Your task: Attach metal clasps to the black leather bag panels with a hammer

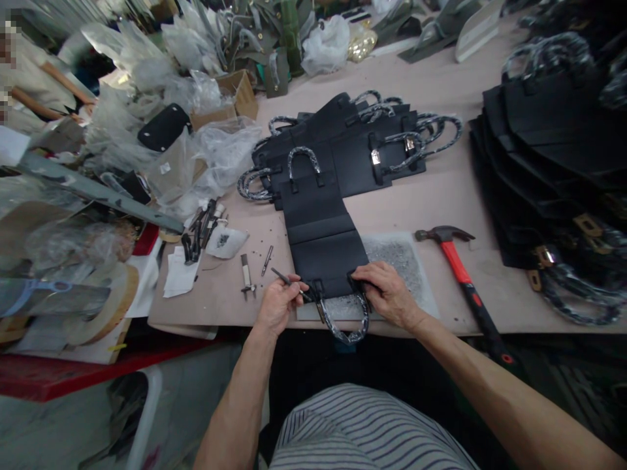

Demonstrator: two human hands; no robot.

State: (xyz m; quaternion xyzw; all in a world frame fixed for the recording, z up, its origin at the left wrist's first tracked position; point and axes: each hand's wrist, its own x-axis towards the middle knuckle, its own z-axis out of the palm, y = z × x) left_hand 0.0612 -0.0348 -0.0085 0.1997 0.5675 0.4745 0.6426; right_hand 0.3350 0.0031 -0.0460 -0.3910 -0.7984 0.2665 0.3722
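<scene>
A black leather bag panel lies lengthwise in front of me, with a plastic-wrapped handle at its near end and another at its far end. My left hand is closed around a thin dark metal rod-like tool beside the panel's near left corner. At the near right corner, my right hand pinches the handle's end tab against the panel. Under the near end lies a pitted, pale work slab, partly covered by the panel.
A claw hammer rests to the right. Beyond it are stacked black bag panels; more bag panels lie at the back. Small tools and a plastic packet sit on the left. A co-worker's arms show at far left.
</scene>
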